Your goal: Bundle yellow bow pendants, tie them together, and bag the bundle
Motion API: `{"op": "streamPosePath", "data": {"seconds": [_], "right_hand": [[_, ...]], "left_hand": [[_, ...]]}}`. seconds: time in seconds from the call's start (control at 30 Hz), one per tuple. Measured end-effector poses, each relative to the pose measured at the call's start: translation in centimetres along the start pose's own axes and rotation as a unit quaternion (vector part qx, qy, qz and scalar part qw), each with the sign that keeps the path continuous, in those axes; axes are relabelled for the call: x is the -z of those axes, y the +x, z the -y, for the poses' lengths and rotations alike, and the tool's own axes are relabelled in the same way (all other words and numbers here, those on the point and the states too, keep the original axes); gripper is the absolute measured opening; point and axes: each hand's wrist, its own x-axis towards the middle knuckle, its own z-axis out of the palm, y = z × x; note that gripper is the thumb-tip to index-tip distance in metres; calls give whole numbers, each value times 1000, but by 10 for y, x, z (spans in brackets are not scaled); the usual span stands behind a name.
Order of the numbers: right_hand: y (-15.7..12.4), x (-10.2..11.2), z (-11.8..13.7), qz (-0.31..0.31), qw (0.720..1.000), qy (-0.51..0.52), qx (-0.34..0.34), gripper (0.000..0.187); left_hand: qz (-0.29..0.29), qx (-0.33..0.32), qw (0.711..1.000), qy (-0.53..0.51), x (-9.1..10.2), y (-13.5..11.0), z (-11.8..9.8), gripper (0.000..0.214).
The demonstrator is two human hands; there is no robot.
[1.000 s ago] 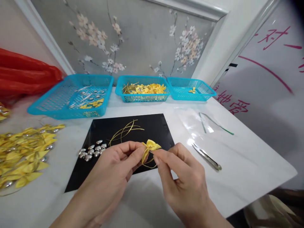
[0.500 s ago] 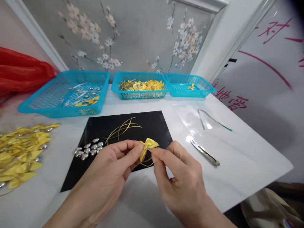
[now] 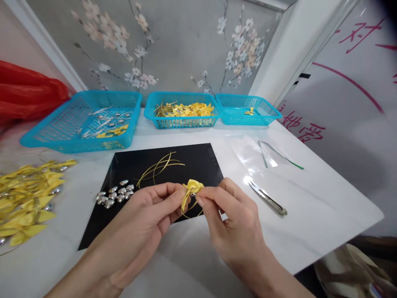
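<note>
Between my two hands a small yellow ribbon bow (image 3: 194, 184) is held above the black mat, with a shiny silvery bit at its middle. My left hand (image 3: 149, 219) pinches its left side between thumb and forefinger. At the right side, the thumb and forefinger of my right hand (image 3: 237, 223) close on the bow near that silvery bit. A thin gold cord (image 3: 185, 204) hangs in a loop below it. Several silver beads (image 3: 115, 194) lie on the black mat (image 3: 198, 161) left of my hands, and loose gold cords (image 3: 161, 167) lie behind them.
Three blue baskets line the back: a large one (image 3: 77, 142), a middle one (image 3: 182, 123) full of yellow bows, and a right one (image 3: 248, 120). Finished-looking yellow bows (image 3: 27, 198) pile at left. Metal snips (image 3: 268, 199), clear plastic (image 3: 248, 153) and a green ribbon (image 3: 281, 154) lie right.
My right fingertips have moved slightly left and up, closer against the bow's middle. The bow has turned a little, and its right loop is now more covered by my fingers.
</note>
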Motion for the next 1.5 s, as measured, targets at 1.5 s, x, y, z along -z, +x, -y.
{"op": "streamPosePath", "data": {"seconds": [1.5], "right_hand": [[7, 2, -2, 30, 999, -10, -27, 21]], "left_hand": [[-7, 28, 997, -71, -2, 3, -2, 5]]}}
